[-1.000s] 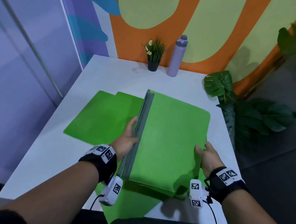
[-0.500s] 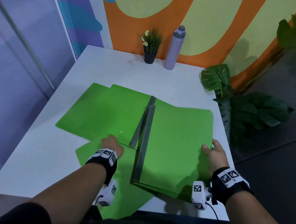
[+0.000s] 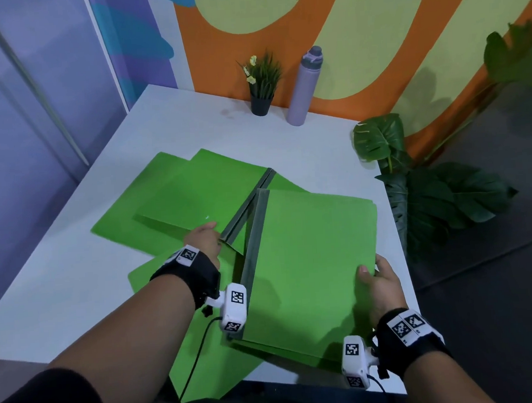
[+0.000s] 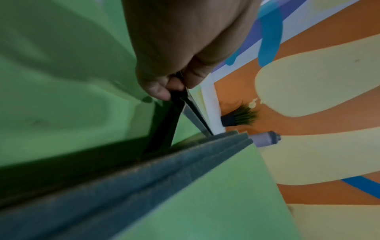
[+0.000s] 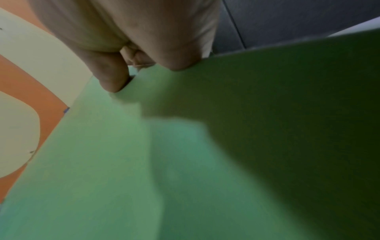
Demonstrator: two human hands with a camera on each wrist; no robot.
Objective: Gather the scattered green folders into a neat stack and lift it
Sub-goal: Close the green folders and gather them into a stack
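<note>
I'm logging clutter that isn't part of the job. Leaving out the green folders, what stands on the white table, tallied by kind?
Small potted plant: 1
Purple water bottle: 1
Total: 2, both at the far edge of the table, by the wall.

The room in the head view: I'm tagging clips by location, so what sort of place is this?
Probably an office corner or a staged recording room, not a home. A plain white table stands against a bright orange and yellow mural wall, with a small potted plant and a lilac water bottle as decoration.
</note>
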